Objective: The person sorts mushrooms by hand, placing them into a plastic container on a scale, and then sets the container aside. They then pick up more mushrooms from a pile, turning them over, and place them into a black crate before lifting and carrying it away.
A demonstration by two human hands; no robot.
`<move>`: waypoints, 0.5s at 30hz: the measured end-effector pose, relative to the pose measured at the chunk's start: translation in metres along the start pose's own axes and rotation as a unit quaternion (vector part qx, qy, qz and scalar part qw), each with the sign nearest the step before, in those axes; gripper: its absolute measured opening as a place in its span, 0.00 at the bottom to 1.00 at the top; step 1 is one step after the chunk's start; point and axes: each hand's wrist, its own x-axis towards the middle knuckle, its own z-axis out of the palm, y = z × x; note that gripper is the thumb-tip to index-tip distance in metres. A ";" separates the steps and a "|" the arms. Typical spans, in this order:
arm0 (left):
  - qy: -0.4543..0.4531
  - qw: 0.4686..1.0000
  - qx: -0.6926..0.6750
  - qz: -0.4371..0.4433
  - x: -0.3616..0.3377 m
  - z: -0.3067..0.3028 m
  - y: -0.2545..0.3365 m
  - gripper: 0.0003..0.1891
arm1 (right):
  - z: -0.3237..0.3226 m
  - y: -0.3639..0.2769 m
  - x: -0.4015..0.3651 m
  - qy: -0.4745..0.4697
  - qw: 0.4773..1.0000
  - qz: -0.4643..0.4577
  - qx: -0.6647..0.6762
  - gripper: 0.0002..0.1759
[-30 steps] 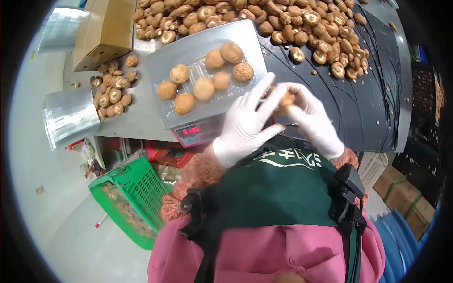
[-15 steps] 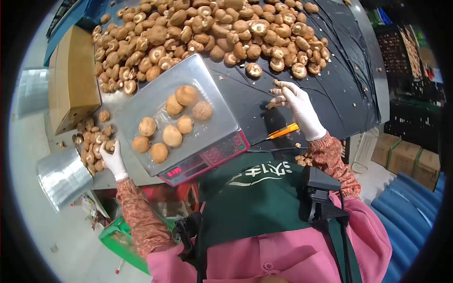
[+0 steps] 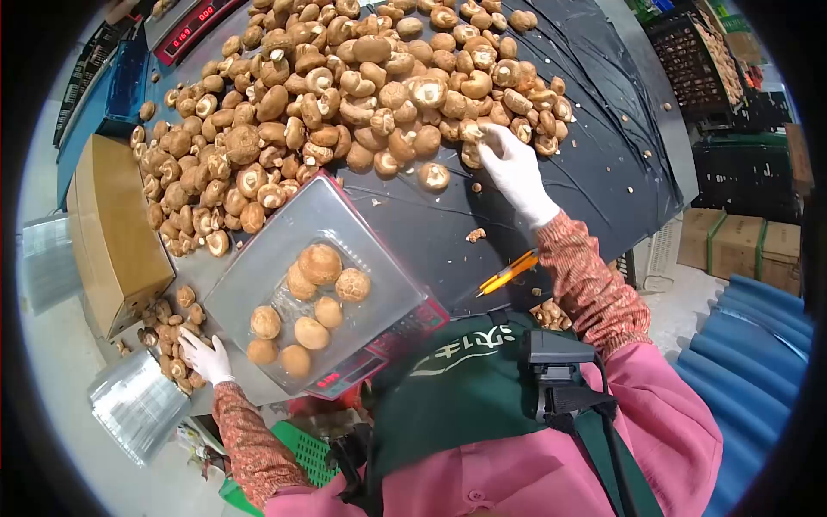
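Note:
Both my hands wear white gloves. My left hand [image 3: 207,358] lies with fingers extended over a small pile of shiitake mushrooms [image 3: 161,314] left of the scale, touching it. At the front edge of the big shiitake heap [image 3: 362,103], my right hand [image 3: 517,177] has its thumb and fingers closed around a shiitake mushroom [image 3: 470,155]. A digital scale [image 3: 250,302] stands between my hands. Several round shiitake mushrooms [image 3: 312,333] rest cap up on its metal plate. A single shiitake mushroom [image 3: 433,177] lies apart, left of my right hand.
An orange cutter [image 3: 508,274] lies on the black table cover [image 3: 594,185] near my right forearm. A cardboard box [image 3: 116,233] stands at the left, with a metal bucket [image 3: 138,405] below it. Trimmed stems [image 3: 551,314] lie by my apron. Another scale [image 3: 185,30] is at the far left.
My right hand has moved forward from above the bare table cover to the heap's edge and closed on a mushroom. My left hand's fingers have spread over the small pile. The camera view has shifted.

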 end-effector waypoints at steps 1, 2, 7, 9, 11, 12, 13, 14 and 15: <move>0.024 0.999 -0.021 0.002 -0.001 0.000 0.000 0.46 | 0.005 -0.003 0.012 0.025 0.999 -0.034 -0.005 0.20; 0.047 0.998 -0.042 0.005 -0.004 0.001 -0.002 0.46 | 0.011 -0.008 0.022 0.040 0.997 -0.065 -0.026 0.21; 0.112 0.982 -0.153 -0.004 -0.009 -0.004 -0.019 0.44 | 0.030 -0.025 0.079 0.025 0.931 -0.269 -0.246 0.24; 0.148 0.970 -0.193 0.022 -0.012 -0.016 -0.020 0.41 | 0.033 -0.026 0.083 -0.008 0.957 -0.230 -0.177 0.24; 0.174 0.957 -0.227 0.037 -0.015 -0.037 -0.016 0.39 | 0.023 -0.035 0.081 -0.018 0.992 -0.128 -0.002 0.25; 0.182 0.958 -0.218 0.045 -0.017 -0.050 -0.014 0.38 | 0.018 -0.038 0.081 -0.023 0.990 -0.081 0.112 0.26; 0.180 0.953 -0.243 0.027 -0.022 -0.067 -0.005 0.36 | -0.002 -0.055 0.075 -0.087 0.986 -0.003 0.143 0.27; 0.182 0.946 -0.267 0.021 -0.029 -0.087 0.007 0.35 | -0.011 -0.057 0.066 -0.124 0.951 0.051 0.279 0.27; 0.184 0.938 -0.292 0.017 -0.034 -0.105 0.021 0.34 | -0.018 -0.059 0.056 -0.154 0.893 0.104 0.409 0.28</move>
